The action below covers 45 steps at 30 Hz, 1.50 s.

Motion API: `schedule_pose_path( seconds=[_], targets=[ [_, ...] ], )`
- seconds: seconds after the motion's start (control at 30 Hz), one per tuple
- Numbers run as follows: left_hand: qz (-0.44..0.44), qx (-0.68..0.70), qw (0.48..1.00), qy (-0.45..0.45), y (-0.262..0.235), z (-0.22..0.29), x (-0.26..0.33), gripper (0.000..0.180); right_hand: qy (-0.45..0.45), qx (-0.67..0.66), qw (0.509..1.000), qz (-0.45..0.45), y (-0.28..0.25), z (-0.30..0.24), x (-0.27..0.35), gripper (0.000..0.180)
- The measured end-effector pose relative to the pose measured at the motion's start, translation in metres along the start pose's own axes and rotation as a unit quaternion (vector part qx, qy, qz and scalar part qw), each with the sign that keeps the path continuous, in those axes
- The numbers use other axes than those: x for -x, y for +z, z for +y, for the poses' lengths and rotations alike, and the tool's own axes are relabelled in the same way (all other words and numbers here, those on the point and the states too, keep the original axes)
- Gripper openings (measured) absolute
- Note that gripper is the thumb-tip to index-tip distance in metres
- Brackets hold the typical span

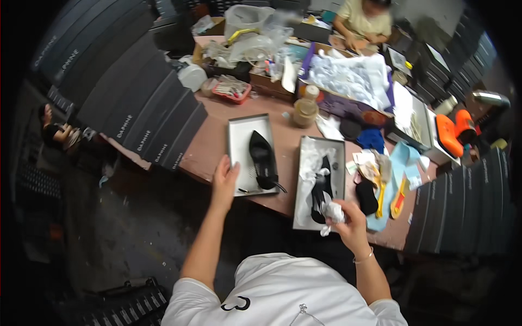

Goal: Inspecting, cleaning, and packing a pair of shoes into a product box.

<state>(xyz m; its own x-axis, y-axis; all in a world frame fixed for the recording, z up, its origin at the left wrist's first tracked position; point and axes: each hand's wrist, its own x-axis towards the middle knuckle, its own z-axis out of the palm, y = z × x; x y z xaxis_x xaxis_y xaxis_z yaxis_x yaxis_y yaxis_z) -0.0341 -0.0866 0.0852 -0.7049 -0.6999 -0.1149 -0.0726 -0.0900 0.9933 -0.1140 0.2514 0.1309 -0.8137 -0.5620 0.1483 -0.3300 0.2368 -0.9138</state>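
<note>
A black pointed shoe with a heel lies on its side in a shallow box lid with a white inside and dark rim. My left hand grips the lid's left edge, thumb over the inside and fingers along the outer wall. To the right stands an open shoebox holding a second black shoe and white tissue paper. Over its near right corner, my right hand is closed on a crumpled wad of white paper.
Dark shoeboxes are stacked high on the left, more on the right. Behind are a red basket, a bottle and a carton of white wads. A light-blue cloth and yellow-handled brush lie right. Another person sits opposite.
</note>
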Motion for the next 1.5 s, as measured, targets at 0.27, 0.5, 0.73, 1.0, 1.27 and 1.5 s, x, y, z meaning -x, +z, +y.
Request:
schedule_pose_path(
  seconds=[0.27, 0.5, 0.73, 1.0, 1.27, 1.5],
  targets=[
    [-0.126, 0.137, 0.935, -0.302, 0.037, -0.086, -0.075, 0.029, 0.108, -0.307, 0.940, 0.102, -0.012, -0.013, -0.034, 0.053],
    [-0.185, 0.105, 0.971, -0.110, 0.057, -0.003, 0.002, 0.057, 0.002, -0.242, 0.969, -0.051, 0.073, -0.043, -0.114, 0.046],
    [-0.208, 0.104, 0.970, -0.068, 0.061, -0.019, 0.041, 0.077, -0.150, 0.272, 0.949, -0.063, 0.127, 0.008, -0.128, 0.042],
    [-0.243, 0.036, 0.969, -0.013, 0.062, 0.032, 0.064, 0.083, -0.124, 0.090, 0.988, -0.012, 0.087, -0.017, -0.130, 0.082],
    [-0.194, -0.017, 0.981, 0.027, 0.092, 0.003, 0.095, 0.084, -0.050, 0.056, 0.997, -0.015, 0.093, 0.002, -0.132, 0.053],
    [-0.251, 0.143, 0.954, -0.074, 0.092, 0.028, 0.093, 0.078, -0.039, -0.003, 0.999, 0.000, 0.057, -0.024, -0.127, 0.052]
  ],
)
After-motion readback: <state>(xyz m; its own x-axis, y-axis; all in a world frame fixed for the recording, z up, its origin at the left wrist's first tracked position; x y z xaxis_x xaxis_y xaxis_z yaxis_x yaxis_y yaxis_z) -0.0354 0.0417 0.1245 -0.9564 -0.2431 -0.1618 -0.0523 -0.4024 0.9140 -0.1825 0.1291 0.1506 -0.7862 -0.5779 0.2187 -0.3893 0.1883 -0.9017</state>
